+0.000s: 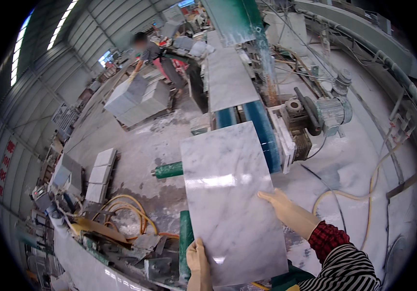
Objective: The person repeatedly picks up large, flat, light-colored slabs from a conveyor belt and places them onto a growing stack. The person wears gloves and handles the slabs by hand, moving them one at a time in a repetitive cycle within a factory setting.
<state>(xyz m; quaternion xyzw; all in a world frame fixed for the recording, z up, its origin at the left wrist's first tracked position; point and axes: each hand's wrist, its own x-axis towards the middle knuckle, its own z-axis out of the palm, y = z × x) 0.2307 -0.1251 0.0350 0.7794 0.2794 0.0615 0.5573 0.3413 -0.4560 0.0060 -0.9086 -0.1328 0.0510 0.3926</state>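
A polished white marble slab (235,199) with grey veins lies in front of me, its face up and shining. My left hand (198,259), in a cream rubber glove, grips its left edge near the lower corner, thumb on top. At the right edge, my gloved right hand (286,208) holds the slab with its fingers partly hidden beneath. Green rollers (168,169) show along the slab's left side. The slab's far end reaches the blue belt (266,131) of a conveyor, where a second marble slab (230,77) lies further off.
An electric motor (332,114) is mounted right of the conveyor. Yellow hose (138,208) coils on the floor at left; another hose (373,179) runs at right. Marble stacks (140,99) stand left, where another person (162,63) bends over one. A green machine housing (230,22) overhangs the far conveyor.
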